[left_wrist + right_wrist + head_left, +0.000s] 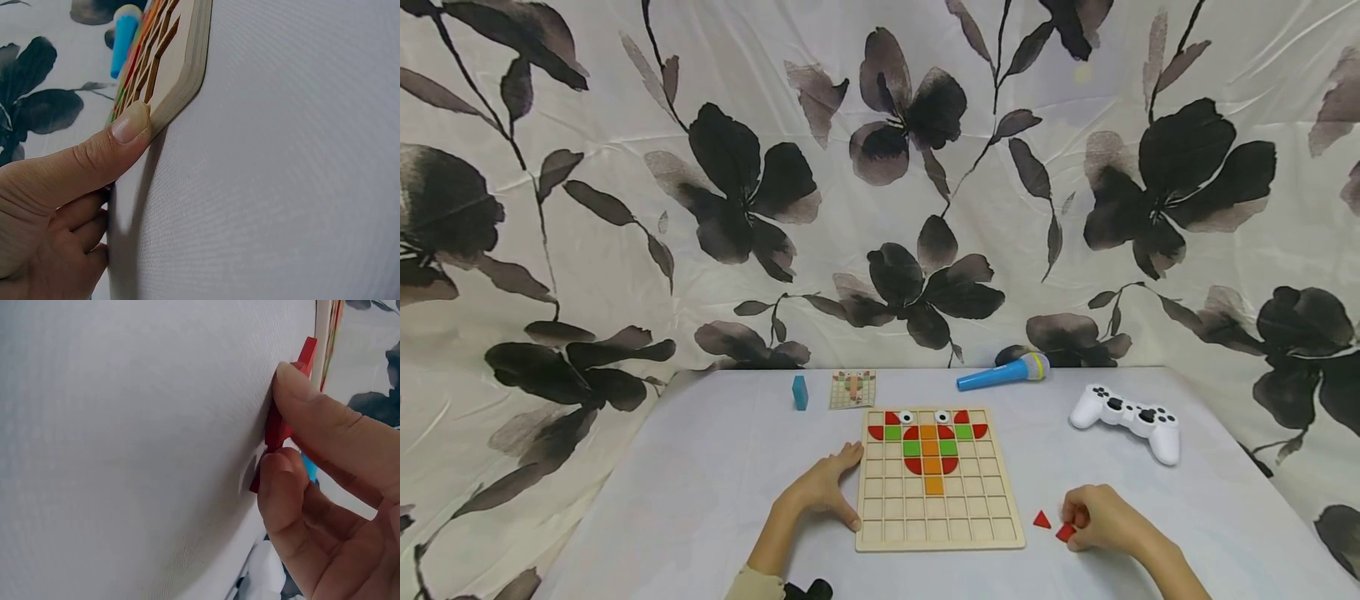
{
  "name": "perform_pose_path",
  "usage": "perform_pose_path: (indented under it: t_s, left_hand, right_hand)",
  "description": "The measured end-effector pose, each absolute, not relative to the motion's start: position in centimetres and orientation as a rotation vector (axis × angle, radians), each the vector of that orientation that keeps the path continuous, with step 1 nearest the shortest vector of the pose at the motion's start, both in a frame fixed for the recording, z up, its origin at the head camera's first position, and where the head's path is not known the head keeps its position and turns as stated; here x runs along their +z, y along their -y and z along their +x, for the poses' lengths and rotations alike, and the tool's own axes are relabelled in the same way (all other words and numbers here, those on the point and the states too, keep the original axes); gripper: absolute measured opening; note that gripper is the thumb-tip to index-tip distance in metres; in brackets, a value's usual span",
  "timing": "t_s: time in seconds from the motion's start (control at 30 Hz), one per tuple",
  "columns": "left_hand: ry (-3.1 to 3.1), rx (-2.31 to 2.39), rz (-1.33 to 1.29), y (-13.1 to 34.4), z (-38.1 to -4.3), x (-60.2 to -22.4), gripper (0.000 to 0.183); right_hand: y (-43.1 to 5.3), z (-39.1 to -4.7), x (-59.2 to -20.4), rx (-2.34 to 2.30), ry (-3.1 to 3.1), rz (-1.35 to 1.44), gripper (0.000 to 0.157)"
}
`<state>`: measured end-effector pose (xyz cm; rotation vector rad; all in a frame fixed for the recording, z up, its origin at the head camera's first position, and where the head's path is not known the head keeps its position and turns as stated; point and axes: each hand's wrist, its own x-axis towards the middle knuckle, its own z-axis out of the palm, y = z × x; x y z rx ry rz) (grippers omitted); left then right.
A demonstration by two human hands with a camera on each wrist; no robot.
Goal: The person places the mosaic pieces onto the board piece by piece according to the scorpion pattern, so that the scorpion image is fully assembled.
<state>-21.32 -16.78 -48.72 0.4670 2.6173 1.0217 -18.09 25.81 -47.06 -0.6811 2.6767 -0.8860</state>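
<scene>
A wooden grid board [898, 508] lies on the table, its upper cells filled with red, green and orange tiles [930, 447] and two round eye pieces [942, 417]. Along the board's left edge rests my left hand [823, 486], thumb and fingers spread; in the left wrist view the thumb [131, 128] touches the board's side near a corner. To the right of the board, my right hand [1101, 518] pinches a red tile [1064, 532] at the tabletop with curled fingers. A red triangle tile [1042, 520] lies between that hand and the board.
Behind the board are a small pattern card [853, 389], a teal block [801, 392] and a blue toy microphone [1000, 374]. A white game controller [1126, 422] lies at the back right. A floral cloth [820, 192] hangs behind the table.
</scene>
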Motion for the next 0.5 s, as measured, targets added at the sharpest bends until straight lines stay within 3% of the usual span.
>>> perform_pose_path:
  t_s: [0.37, 0.5]
  left_hand:
    - [-2.619, 1.007, 0.479, 16.8, -21.3, -48.8, 0.113]
    - [-2.624, 1.001, 0.474, 16.8, -21.3, -48.7, 0.114]
  right_hand:
    - [-24.8, -19.4, -46.1, -1.126, -2.492, -0.699, 0.019]
    - [-23.0, -20.2, -45.5, -1.171, -2.491, -0.716, 0.025]
